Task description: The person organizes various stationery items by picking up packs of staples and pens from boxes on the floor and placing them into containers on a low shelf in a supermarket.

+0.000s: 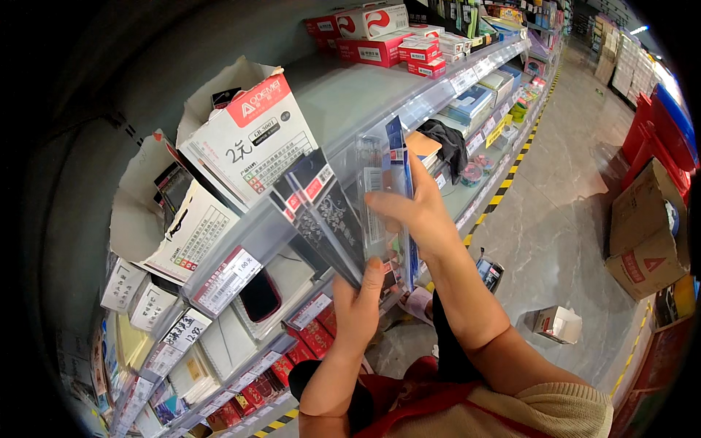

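My left hand (358, 301) grips several flat plastic packets (328, 224) with black, floral-patterned backing and red labels. They fan out upward beside a torn white cardboard box. To the right, my right hand (419, 211) holds more clear packets (373, 202) with a barcode and a blue-edged card (402, 164) among them. Its thumb lies across the clear plastic. What the packets contain is hard to make out. Both hands are in front of the shelf edge, and the two bunches nearly touch.
Two torn white boxes (249, 137) stand on the upper shelf, near red and white cartons (372, 48). Lower down are notebooks (224, 339) and a dark phone (260, 295). On the floor lie a small open box (558, 324) and a pack (489, 274); a brown carton (646, 235) stands at right.
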`<control>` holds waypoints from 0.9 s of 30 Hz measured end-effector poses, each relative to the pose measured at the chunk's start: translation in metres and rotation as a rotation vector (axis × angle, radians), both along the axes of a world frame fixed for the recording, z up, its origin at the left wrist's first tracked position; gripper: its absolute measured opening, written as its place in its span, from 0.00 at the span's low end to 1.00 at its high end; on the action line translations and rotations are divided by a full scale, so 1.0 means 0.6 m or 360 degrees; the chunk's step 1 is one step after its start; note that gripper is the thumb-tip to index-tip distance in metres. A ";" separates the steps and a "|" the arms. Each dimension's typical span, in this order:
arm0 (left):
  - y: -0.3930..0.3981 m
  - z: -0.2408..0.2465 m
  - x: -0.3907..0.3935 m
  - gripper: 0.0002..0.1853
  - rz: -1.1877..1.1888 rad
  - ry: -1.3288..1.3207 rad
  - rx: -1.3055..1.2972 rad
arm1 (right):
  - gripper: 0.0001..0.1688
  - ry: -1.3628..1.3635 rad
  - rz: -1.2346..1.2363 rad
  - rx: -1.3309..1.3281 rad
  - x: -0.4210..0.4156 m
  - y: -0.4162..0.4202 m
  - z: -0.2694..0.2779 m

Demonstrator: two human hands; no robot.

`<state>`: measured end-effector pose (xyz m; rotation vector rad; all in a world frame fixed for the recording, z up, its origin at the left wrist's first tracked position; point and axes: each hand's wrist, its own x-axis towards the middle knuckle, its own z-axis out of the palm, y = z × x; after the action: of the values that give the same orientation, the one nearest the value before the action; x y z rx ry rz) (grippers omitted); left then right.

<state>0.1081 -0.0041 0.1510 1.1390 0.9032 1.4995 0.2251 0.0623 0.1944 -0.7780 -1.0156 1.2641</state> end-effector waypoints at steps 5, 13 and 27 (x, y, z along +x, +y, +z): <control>0.007 -0.005 -0.014 0.17 -0.0252 -0.0327 -0.0269 | 0.25 0.0247 0.0105 -0.0015 0.005 0.008 -0.004; 0.011 -0.003 -0.022 0.25 -0.0650 -0.0719 -0.0526 | 0.24 0.0300 0.0094 0.0083 0.013 0.007 -0.005; 0.008 -0.010 -0.024 0.21 -0.0561 -0.0760 -0.0561 | 0.32 0.0442 0.0205 0.0213 0.027 -0.021 0.011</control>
<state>0.0937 0.0010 0.1448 0.6036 0.5683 1.1875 0.2416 0.0497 0.2008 -0.4250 -0.9232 1.3563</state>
